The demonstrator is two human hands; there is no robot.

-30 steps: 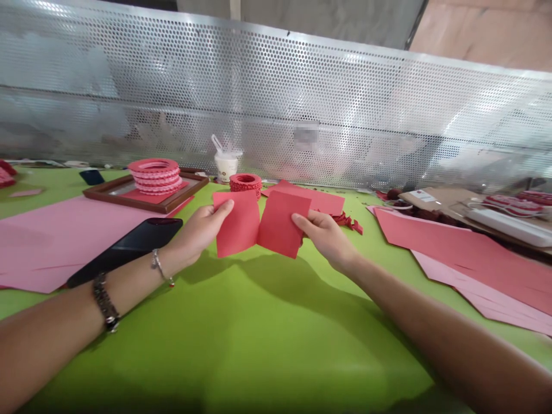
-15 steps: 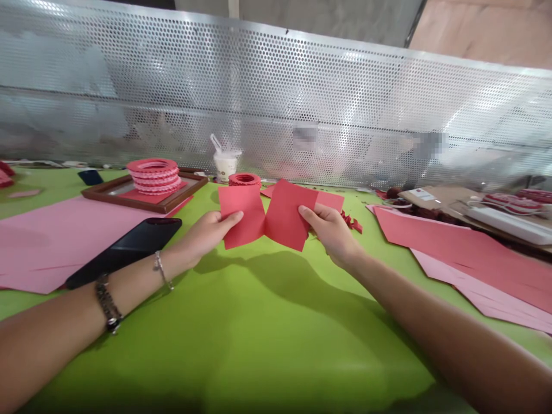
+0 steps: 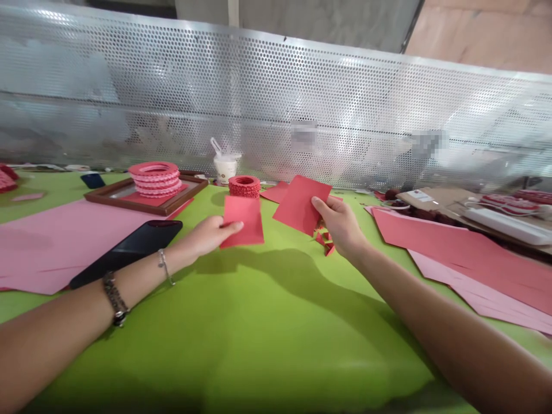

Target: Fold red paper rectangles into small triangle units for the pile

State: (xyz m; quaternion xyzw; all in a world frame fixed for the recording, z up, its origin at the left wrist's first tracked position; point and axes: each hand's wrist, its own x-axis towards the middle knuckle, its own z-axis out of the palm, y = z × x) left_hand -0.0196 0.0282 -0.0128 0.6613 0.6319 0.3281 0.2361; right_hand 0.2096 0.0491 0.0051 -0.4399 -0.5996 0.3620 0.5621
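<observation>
My left hand (image 3: 215, 234) pinches a small red paper piece (image 3: 246, 217) between thumb and fingers, its sheet upright above the green table. In my right hand (image 3: 338, 221) is another red paper piece (image 3: 302, 201), tilted and held by its right edge. A gap separates the two pieces. Behind them on the table lie a flat red sheet (image 3: 272, 192) and a small stack of red paper rings (image 3: 244, 185). Small folded red scraps (image 3: 326, 244) sit just below my right hand.
A brown frame (image 3: 110, 200) at the left bears a ring stack (image 3: 155, 179). A black phone (image 3: 129, 253) lies on pink sheets (image 3: 64, 236). A white cup (image 3: 226, 168) stands behind. Red sheets (image 3: 466, 247) and a cardboard piece (image 3: 435, 201) are at the right.
The two red pieces, touching before, are now apart. My right hand has moved slightly right and its piece has tilted. More of the small ring stack shows between them.
</observation>
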